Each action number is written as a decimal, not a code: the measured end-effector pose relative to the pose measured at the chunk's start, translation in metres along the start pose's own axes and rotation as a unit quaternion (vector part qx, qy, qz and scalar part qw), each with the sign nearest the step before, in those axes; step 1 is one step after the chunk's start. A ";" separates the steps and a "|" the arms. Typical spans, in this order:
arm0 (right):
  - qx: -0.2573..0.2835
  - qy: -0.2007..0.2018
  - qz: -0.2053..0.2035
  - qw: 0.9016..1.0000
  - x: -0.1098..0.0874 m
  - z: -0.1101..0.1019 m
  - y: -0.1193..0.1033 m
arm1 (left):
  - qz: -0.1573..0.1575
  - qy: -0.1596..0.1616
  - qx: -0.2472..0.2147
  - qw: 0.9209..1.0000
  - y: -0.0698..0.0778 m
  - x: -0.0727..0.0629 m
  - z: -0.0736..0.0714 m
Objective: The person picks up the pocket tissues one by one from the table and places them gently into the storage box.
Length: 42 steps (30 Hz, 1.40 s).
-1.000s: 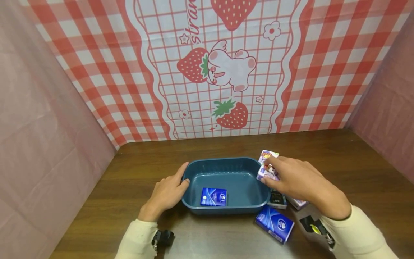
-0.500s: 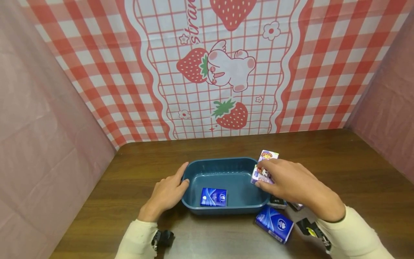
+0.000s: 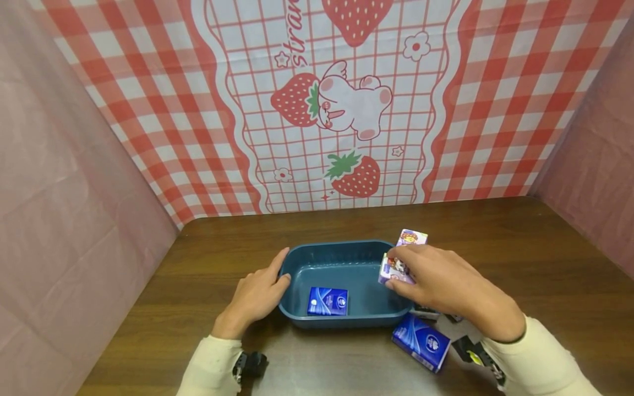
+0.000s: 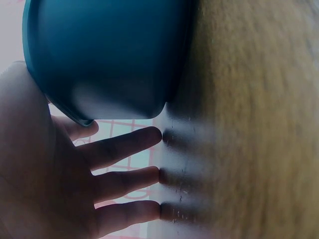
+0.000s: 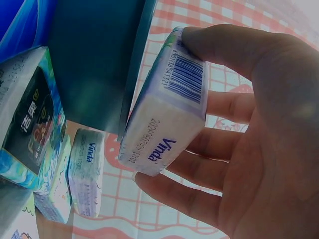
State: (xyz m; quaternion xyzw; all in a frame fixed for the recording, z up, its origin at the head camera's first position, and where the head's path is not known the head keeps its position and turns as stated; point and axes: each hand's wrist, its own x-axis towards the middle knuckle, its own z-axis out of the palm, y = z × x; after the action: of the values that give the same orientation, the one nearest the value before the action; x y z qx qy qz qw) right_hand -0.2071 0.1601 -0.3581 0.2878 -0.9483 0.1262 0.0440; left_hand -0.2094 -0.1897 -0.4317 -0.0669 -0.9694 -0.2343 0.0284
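Observation:
A dark blue plastic basin (image 3: 346, 252) stands on the table with a blue tissue pack (image 3: 327, 301) lying inside. My left hand (image 3: 255, 297) rests against the basin's left end, thumb at the rim; in the left wrist view its fingers are straight, tips on the tabletop. My right hand (image 3: 441, 278) pinches a white-and-purple Vinda tissue pack (image 5: 162, 119) between thumb and fingers, over the basin's right end. Behind that hand, another light cartoon-printed pack (image 3: 412, 237) partly shows. A second blue tissue pack (image 3: 422, 342) lies outside the basin, at its front right corner.
A dark-labelled tissue pack (image 5: 37, 119) and a smaller Vinda pack (image 5: 87, 172) sit beside the basin, mostly hidden under the right hand in the head view. A red-and-white checked cloth (image 3: 346, 165) backs the wooden table (image 3: 223, 236); pink cloth hangs at both sides.
My right hand has moved left with its tissue pack, from the basin's right rim to over its inside. The left hand and basin stay where they were.

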 end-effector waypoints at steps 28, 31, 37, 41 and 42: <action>-0.009 0.014 -0.046 0.999 0.001 0.009 -0.011 | -0.002 -0.001 0.001 1.000 0.000 0.000 0.000; -0.005 0.013 -0.049 0.999 0.001 0.011 -0.013 | -0.002 0.000 0.001 1.000 0.000 0.000 -0.001; 0.001 0.012 -0.054 0.998 0.002 0.013 -0.016 | -0.003 0.001 0.002 1.000 0.000 0.000 -0.001; 0.002 0.014 -0.064 0.998 0.001 0.013 -0.017 | -0.004 0.000 0.001 1.000 0.000 0.000 -0.001; 0.004 0.013 -0.064 0.998 0.001 0.014 -0.017 | -0.004 0.000 0.001 1.000 0.000 0.000 0.000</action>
State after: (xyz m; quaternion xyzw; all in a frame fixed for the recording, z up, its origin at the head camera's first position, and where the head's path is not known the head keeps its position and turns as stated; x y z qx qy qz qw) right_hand -0.1987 0.1418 -0.3673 0.3463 -0.9268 0.1307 0.0633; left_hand -0.2094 -0.1898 -0.4313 -0.0630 -0.9699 -0.2335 0.0279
